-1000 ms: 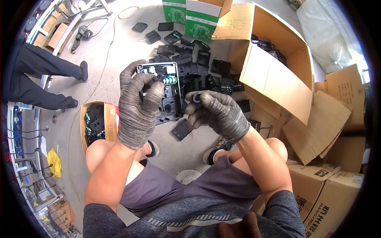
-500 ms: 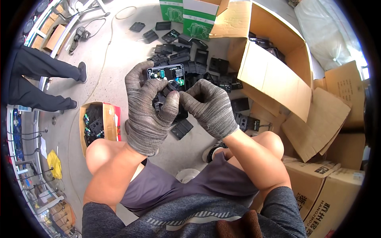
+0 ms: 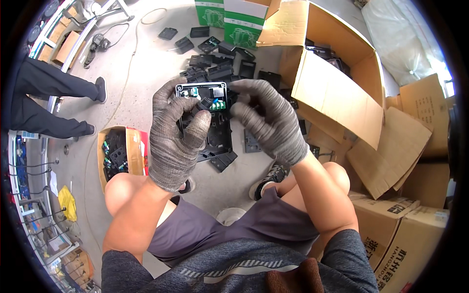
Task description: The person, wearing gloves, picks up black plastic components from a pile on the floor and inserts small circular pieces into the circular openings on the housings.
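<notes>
Grey-gloved left hand (image 3: 178,134) grips a black module (image 3: 205,96) with green parts at upper centre of the frame; the right hand (image 3: 266,119) pinches its right edge, above scattered black parts (image 3: 220,73).

The left hand (image 3: 177,134) covers the lower left of the black module (image 3: 202,95). Its small parts by the right hand (image 3: 266,119) are too tiny to tell.

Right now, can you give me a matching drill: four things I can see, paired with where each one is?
Things:
1. black module
2. small open box
3. big open carton
4. green and white boxes

Places:
A. upper right, on the floor
B. between both gloved hands
C. top centre
D. on the floor, left of the person's knee

Pairs: 1-B, 2-D, 3-A, 4-C
</notes>
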Demonstrator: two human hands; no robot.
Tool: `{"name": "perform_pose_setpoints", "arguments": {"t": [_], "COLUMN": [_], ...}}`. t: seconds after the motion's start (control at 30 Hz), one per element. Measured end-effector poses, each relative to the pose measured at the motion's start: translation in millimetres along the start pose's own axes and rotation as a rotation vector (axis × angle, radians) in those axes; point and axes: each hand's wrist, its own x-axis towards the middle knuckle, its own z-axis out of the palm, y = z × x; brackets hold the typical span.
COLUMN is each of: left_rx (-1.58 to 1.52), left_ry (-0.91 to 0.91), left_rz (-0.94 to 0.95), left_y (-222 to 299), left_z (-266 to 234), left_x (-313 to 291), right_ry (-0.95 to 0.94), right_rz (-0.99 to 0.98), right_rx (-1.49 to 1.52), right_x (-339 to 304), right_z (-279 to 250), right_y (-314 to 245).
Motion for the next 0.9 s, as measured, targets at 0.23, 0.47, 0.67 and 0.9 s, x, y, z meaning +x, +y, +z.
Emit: {"name": "perform_pose_setpoints", "arguments": {"t": [0.23, 0.47, 0.67, 0.9], "left_rx": [-0.113, -0.014, -0.415, -0.490], "left_ry": [-0.130, -0.167, -0.110, -0.076], "left_rz": [-0.048, -0.021, -0.424, -0.520], "left_y": [1, -6, 10, 10], "left_z": [1, -5, -4, -7], "left_x": [0, 1, 8, 11], "right_ry": [-0.210, -0.219, -0.015, -0.167], "right_rz": [-0.354, 0.028, 0.217, 0.253], "right_rx": [-0.333, 0.303, 0.609, 0.218], "right_x": [5, 3, 0, -16], "right_z": [-4, -19, -32, -18], "right_y": [0, -6, 8, -7]}}
